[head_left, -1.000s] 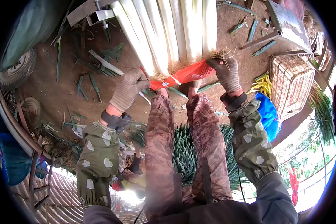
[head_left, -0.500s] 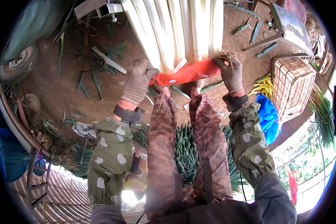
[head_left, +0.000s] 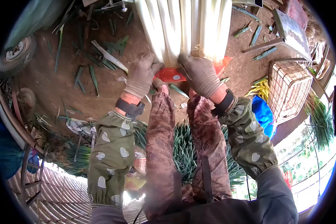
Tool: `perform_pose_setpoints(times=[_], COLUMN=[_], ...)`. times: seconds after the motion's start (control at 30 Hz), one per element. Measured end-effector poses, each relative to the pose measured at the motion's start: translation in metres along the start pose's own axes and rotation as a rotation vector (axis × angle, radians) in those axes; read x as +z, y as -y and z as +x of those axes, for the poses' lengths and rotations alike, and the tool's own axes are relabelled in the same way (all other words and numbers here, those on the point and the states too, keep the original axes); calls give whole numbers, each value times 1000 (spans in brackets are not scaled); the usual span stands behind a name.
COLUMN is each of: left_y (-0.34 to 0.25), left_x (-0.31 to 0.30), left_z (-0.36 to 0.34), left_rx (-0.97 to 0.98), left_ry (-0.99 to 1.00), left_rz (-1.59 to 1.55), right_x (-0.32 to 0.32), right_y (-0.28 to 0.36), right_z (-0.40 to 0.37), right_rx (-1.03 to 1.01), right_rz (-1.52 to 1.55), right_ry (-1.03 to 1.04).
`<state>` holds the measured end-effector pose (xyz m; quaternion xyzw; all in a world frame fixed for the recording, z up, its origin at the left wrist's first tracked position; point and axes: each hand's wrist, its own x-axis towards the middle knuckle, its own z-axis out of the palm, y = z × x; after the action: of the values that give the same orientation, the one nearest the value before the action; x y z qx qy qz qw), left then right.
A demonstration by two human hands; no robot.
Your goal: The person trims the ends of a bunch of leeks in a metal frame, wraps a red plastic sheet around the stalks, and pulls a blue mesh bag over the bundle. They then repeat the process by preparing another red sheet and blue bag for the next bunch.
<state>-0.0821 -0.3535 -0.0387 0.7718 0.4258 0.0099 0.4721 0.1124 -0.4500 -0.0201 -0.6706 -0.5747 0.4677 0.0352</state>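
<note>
Red wrap (head_left: 167,75): long axis goes from side to side, across the root ends of the white stalks (head_left: 206,33)
Left hand (head_left: 140,74): gloved, fingers closed on the left end of the wrap
Right hand (head_left: 202,74): gloved, bent over the wrap, which shows on both its sides; I cannot tell whether it grips
Look of wrap: bright red, with a small round sticker (head_left: 176,77) between the hands
White stalks: root ends nearer, long axis running away, straight and smooth, side by side
Green leaf pieces (head_left: 94,80): scattered leftward, apart from the hands
</note>
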Motion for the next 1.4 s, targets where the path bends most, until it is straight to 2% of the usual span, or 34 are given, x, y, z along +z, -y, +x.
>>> perform_pose_setpoints(times=[0.07,0.13,0.2,0.27,0.3,0.33,0.4,0.43,0.47,0.5,0.53,0.6,0.67,0.73,0.83,0.93,1.03,1.13,1.23,1.3,1.37,1.4], left_y=[-4,-5,-3,1,0,0,9,13,19,33,47,62,59,58,51,45,34,23,4,7,22,26], left_x=[3,5,6,6,1,-4,-8,-10,-9,-6,-1,-3,-1,13,26,11,-2,1,-6,1,11,12], left_z=[2,0,-2,1,10,17,17,12,7,-1,-10,-20,-25,-17,-6,-3,-10,-14,-7,-3,-5,-5], left_rx=[70,116,137,25,-46,-118,-149,-197,-245,-390,-469,-621,-717,-741,-828,-829,-978,-987,-1061,-1100,-932,-942], left_ry=[-56,-93,-124,-253,-318,-385,-432,-469,-499,-568,-535,-481,-134,175,338,454,281,156,84,70,72,63], left_rz=[53,93,114,35,33,33,-114,-159,-206,-180,-238,-350,-429,-488,-683,-621,-1032,-1286,-1214,-1217,-1141,-1262], right_x=[-3,-21,-17,-23,-20,-19,-18,-19,-13,-11,-9,5,21,15,6,6,11,14,17,19,20,19], right_y=[4,9,-5,-12,-20,-24,-17,-8,-6,-2,3,7,-4,-1,0,-2,-5,-5,-8,-8,-4,-3], right_z=[10,7,4,-11,-18,-26,-41,-49,-51,-54,-54,-47,-42,-31,-24,-20,-20,-15,-5,2,10,9], right_rx=[35,17,178,216,162,120,36,128,-18,-33,-51,-136,-66,-75,-97,-85,-13,30,48,85,121,127], right_rz=[-195,-230,-63,61,109,118,161,271,239,204,169,44,-49,41,110,144,236,334,446,292,173,220], right_ry=[217,263,13,-399,-586,-645,-551,-377,-384,-331,-277,-301,-164,-256,-332,-390,-417,-441,-495,-470,-452,-467])
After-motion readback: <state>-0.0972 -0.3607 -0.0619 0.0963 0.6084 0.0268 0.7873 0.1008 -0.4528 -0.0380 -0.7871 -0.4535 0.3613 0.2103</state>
